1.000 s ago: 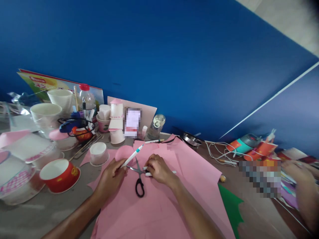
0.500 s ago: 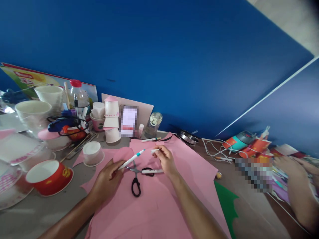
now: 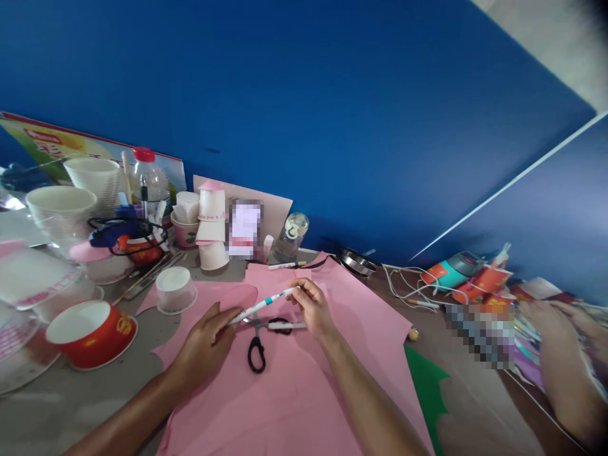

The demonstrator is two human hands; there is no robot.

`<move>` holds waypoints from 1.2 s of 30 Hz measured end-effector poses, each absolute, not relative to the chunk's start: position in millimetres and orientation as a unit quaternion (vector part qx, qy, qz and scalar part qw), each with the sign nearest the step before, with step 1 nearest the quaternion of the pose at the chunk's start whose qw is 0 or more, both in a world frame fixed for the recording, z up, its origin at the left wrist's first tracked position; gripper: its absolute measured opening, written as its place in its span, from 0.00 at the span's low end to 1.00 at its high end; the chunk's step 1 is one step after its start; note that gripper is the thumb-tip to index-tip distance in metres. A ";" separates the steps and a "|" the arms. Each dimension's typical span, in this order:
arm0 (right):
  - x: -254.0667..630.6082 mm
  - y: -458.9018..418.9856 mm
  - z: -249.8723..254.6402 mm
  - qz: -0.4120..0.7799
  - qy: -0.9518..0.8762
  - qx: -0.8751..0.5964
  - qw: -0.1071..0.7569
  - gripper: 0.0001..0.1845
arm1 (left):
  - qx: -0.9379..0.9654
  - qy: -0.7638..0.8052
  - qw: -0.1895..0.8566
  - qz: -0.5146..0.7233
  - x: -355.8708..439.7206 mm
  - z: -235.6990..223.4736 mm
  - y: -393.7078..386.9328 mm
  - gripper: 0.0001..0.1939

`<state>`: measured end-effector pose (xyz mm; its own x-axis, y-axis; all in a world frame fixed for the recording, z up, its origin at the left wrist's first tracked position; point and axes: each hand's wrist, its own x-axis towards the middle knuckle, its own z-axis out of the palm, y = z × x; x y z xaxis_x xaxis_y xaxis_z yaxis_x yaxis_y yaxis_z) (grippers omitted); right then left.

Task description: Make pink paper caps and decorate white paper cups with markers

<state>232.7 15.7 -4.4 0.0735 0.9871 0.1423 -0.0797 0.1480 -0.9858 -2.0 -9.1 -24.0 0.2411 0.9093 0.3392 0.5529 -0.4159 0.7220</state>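
A white marker pen [image 3: 255, 310] with a teal band is pinched at its rear end by my left hand [image 3: 206, 339]. My right hand [image 3: 311, 309] has its fingers closed on the marker's white cap [image 3: 289, 292], which meets the pen's tip. Black-handled scissors [image 3: 256, 356] lie below the pen on pink paper [image 3: 294, 399]. Another white marker [image 3: 284, 325] rests across one scissor handle, its right end close to my right hand.
Paper cups [image 3: 175, 290], a red paper bowl [image 3: 92, 335] and a bottle with a red cap [image 3: 149, 180] crowd the left. A phone [image 3: 244, 228] leans at the back beside a glass jar [image 3: 292, 234]. Tape [image 3: 357, 261] lies behind. Another person's hand [image 3: 551, 323] is at right.
The marker's tip and the cap have come together; before, a gap separated them. The pen's bare teal tip is now covered. The scissors and paper lie as before.
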 end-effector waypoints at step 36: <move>213.7 -4.9 3.4 0.472 -0.613 -0.456 0.440 0.10 | 0.799 0.447 0.140 0.378 -7.4 -35.6 -8.9 0.16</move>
